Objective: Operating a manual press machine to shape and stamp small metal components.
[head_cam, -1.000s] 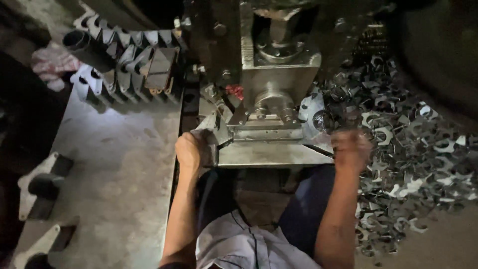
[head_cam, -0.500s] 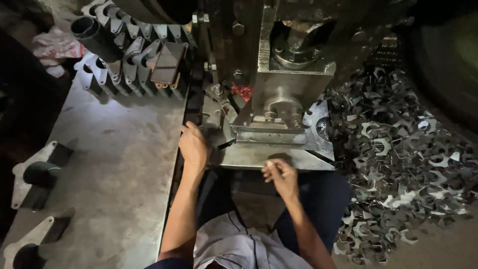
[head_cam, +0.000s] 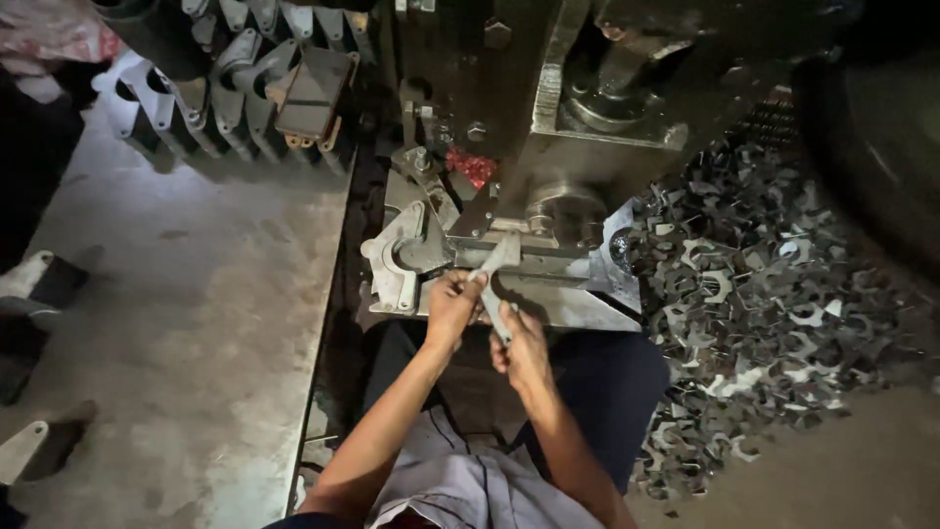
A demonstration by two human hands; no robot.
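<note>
On the far left, a grey metal table runs up the frame, with a few dark brackets lying along its left edge. At its top end a row of grey stamped metal pieces stands packed on edge, one against the next, beside a dark tube.

Just right of the table stands a press machine, its flat steel bed jutting toward the person. A curved metal part lies on the left of that bed.

The left hand is at the front edge of the bed, its fingers curled tight around the upper portion of a flat metal blank. The blank is a long, pale strip, tilted, its top end reaching onto the bed under the machine's round die.

The right hand sits just below and right of the left, touching it. Its fingers are bent closed on the lower end of the same blank, thumb on top. Both hands therefore grip the one strip, which lies between them and the die.

To the right of the machine, a loose heap of stamped metal scraps covers the floor, spreading down beside the person's dark trouser leg. No bin holds the heap; it lies straight on the ground.
</note>
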